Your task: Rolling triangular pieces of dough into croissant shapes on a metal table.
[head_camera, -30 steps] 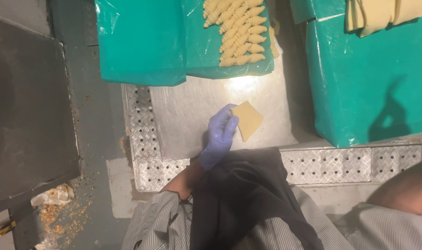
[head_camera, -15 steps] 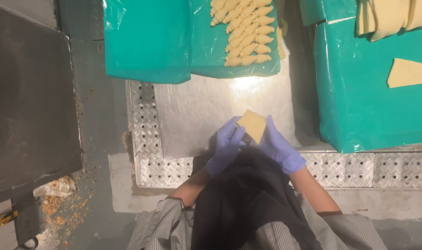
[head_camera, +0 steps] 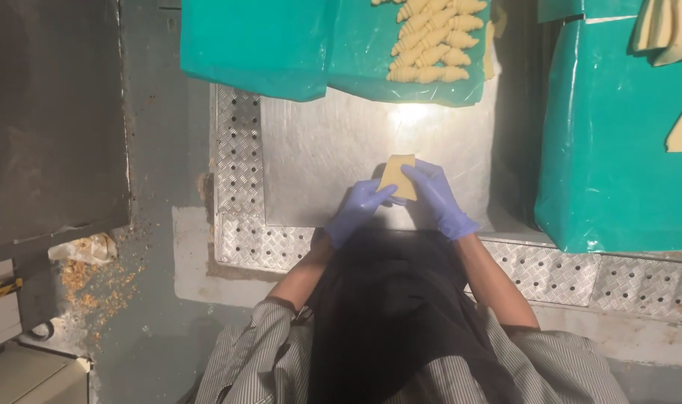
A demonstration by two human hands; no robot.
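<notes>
Both gloved hands, left hand (head_camera: 358, 210) and right hand (head_camera: 438, 198), pinched a flat piece of dough (head_camera: 398, 176) between curled fingers above the steel worktop (head_camera: 318, 161). Bare metal lay around; rolled dough pieces (head_camera: 431, 45) lined the far teal sheet (head_camera: 281, 45).

Bare steel worktop (head_camera: 318, 157), seemingly unobstructed

we see a steel table (head_camera: 311, 150) with a perforated, ridged rim. on it lie two teal sheets (head_camera: 251, 45), one carrying rows of rolled dough (head_camera: 431, 45), and a teal-covered block (head_camera: 618, 150) at the right. a flat dough piece (head_camera: 398, 176) sits on the bare metal.
</notes>
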